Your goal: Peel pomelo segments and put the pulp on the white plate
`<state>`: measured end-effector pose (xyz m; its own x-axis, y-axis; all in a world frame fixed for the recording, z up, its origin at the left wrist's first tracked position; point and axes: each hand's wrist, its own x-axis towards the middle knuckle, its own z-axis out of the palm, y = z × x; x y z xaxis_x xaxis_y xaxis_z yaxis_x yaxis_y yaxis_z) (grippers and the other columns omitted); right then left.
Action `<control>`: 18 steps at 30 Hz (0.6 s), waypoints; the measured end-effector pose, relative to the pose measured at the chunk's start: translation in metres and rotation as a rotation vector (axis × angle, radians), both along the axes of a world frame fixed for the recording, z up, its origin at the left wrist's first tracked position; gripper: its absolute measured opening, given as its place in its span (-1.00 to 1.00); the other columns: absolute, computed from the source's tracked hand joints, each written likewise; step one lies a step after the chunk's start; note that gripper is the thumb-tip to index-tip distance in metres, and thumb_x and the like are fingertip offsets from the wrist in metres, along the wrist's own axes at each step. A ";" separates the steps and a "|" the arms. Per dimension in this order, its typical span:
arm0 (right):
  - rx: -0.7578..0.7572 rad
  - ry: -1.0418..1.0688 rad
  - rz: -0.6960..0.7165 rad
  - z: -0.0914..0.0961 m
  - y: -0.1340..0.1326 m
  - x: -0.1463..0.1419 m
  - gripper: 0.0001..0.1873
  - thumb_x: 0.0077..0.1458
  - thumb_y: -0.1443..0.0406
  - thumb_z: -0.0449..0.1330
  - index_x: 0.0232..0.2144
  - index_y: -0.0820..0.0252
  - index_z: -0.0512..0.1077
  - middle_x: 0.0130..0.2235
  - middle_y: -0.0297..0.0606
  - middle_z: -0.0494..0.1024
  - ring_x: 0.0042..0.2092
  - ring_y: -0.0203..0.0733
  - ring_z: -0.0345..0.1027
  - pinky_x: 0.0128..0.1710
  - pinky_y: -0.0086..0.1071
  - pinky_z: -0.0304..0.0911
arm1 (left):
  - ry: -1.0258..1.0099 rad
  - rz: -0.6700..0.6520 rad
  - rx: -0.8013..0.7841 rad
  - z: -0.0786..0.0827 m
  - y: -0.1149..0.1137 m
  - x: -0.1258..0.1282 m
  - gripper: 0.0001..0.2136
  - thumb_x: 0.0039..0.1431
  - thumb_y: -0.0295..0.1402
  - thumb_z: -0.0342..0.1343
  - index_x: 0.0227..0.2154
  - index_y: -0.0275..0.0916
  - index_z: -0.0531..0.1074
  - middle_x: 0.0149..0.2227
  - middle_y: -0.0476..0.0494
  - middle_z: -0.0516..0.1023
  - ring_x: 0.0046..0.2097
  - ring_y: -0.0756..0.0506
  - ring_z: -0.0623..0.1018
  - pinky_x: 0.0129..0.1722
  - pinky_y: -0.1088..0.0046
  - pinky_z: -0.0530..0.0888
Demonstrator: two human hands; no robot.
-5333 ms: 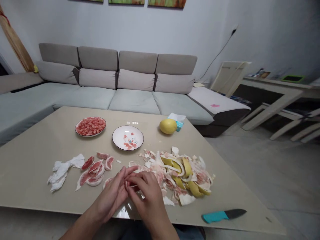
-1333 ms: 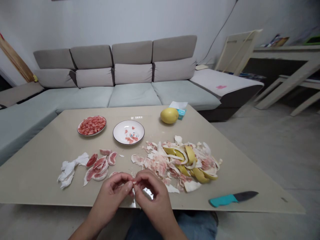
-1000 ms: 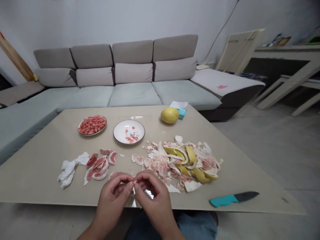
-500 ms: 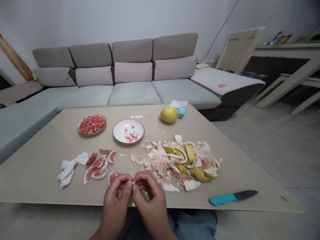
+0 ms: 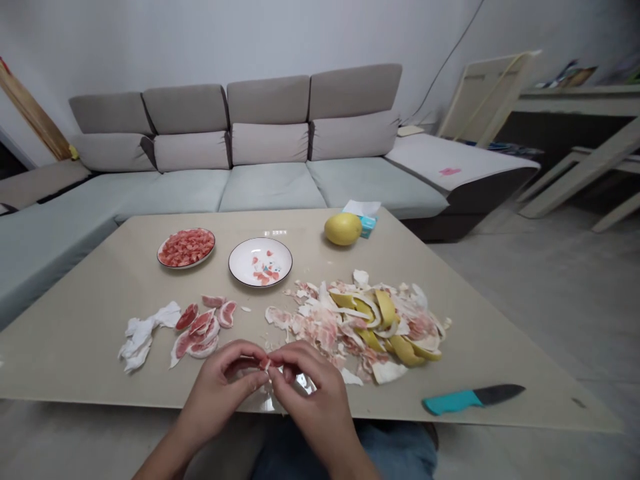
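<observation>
My left hand (image 5: 223, 380) and my right hand (image 5: 313, 387) meet at the table's front edge, fingertips pinching a small piece of red pomelo flesh (image 5: 265, 364) between them. Left of them lie several pomelo segments (image 5: 200, 331) with pale skin still on. Beyond is a white plate (image 5: 240, 257) with a few bits of red flesh. Farther left, another plate (image 5: 165, 261) is heaped with peeled pomelo flesh (image 5: 187, 247). To the right spreads a pile of yellow rind and pale membrane (image 5: 360, 323).
A whole yellow pomelo (image 5: 343, 229) stands by a blue tissue pack (image 5: 368, 225) at the back. A knife (image 5: 473, 399) with a turquoise handle lies near the front right edge. Crumpled white tissue (image 5: 143, 335) lies at left. A sofa (image 5: 270, 187) stands behind the table.
My left hand has swung outward to the left, its fingers less curled. The pinched red piece shows more clearly between the fingertips. The view has shifted slightly.
</observation>
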<state>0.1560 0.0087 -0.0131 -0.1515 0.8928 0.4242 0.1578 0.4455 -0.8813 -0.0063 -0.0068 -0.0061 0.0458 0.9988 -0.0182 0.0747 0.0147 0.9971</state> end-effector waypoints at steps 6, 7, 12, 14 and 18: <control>-0.032 -0.010 0.055 -0.003 0.002 0.002 -0.83 0.07 0.43 0.21 -0.31 0.14 0.57 -0.36 -0.25 0.54 -0.41 -0.26 0.39 -0.41 -0.42 0.33 | 0.210 -0.017 0.085 0.008 0.003 -0.004 -0.93 0.08 -0.35 0.24 -0.40 -0.21 0.59 -0.35 -0.15 0.56 -0.32 -0.09 0.51 -0.33 0.49 0.43; -0.061 -0.009 0.058 -0.003 0.002 0.002 -0.85 0.07 0.42 0.22 -0.31 0.14 0.57 -0.35 -0.25 0.54 -0.40 -0.26 0.39 -0.41 -0.43 0.34 | 0.192 -0.007 0.064 0.007 0.002 -0.003 -0.93 0.08 -0.35 0.24 -0.40 -0.21 0.58 -0.35 -0.14 0.55 -0.35 -0.07 0.50 -0.37 0.51 0.43; -0.189 0.019 0.093 -0.003 0.001 0.001 -0.89 0.05 0.38 0.24 -0.34 0.15 0.56 -0.36 -0.25 0.55 -0.38 -0.25 0.43 -0.44 -0.47 0.34 | 0.123 0.032 0.025 0.002 -0.002 0.001 -0.92 0.05 -0.35 0.26 -0.40 -0.24 0.57 -0.33 -0.13 0.52 -0.38 -0.04 0.49 -0.44 0.55 0.45; -0.203 0.041 0.084 -0.003 0.000 -0.001 -0.91 0.06 0.37 0.23 -0.37 0.16 0.56 -0.37 -0.25 0.55 -0.37 -0.24 0.44 -0.45 -0.48 0.35 | 0.038 0.031 -0.022 0.002 -0.001 0.002 -0.89 0.03 -0.33 0.28 -0.40 -0.26 0.57 -0.35 -0.11 0.51 -0.43 -0.02 0.48 -0.48 0.54 0.47; -0.192 0.115 0.050 -0.004 -0.005 -0.005 -0.91 0.06 0.37 0.20 -0.39 0.18 0.53 -0.37 -0.23 0.52 -0.37 -0.23 0.45 -0.49 -0.49 0.39 | -0.129 0.027 -0.095 0.002 -0.001 0.005 -0.85 -0.02 -0.32 0.32 -0.43 -0.29 0.55 -0.44 -0.05 0.48 -0.50 0.02 0.47 -0.49 0.53 0.49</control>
<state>0.1506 0.0041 -0.0167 -0.1582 0.9513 0.2644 0.0336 0.2728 -0.9615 -0.0016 -0.0075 -0.0041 0.0271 0.9938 -0.1080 -0.0555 0.1093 0.9925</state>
